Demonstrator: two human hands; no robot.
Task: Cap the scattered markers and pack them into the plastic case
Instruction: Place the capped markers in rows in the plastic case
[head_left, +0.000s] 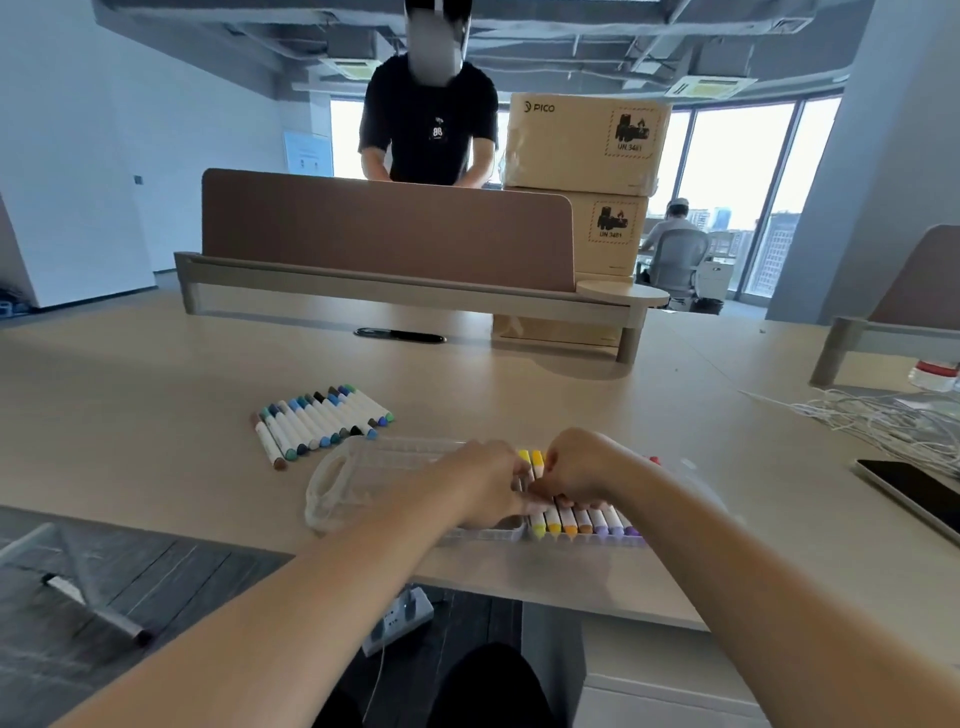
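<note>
**Marker packing: case part filled, loose group outstanding**

Location: open-plan office. Pale wood bench (156, 389) with a brown divider (384, 228) at its far edge and stacked cardboard boxes (582, 145) behind. White cables (872, 415) lie at the right of the bench, well apart from the work.

Task items: the clear plastic case (363, 483) lies flat near the front edge of the bench, moulded handle (324, 486) to the left. Its right part holds a row of packed markers (582, 522), capped yellow, orange and purple and lying side by side. Its left part shows no markers. A loose group of blue and green markers (322, 423), all apparently capped, lies on the bench just beyond the case's left end.

Grips: the left grip (483, 478) and right grip (576, 467) are curled and drawn close together over the middle of the case, at the yellow-capped markers (531, 460). The knuckles hide the fingertips, so it cannot be told whether either is clamped on a marker.

Handling assessment: the markers look light and stiff, with smooth round barrels likely to roll. They are best pinched mid-barrel and laid square into a slot. The case appears to be thin, light plastic that may slide or flex under pressing, so steadying it at the rim or handle is advisable.

Progress, as judged: roughly half packed. The blue and green group is not yet in.
</note>
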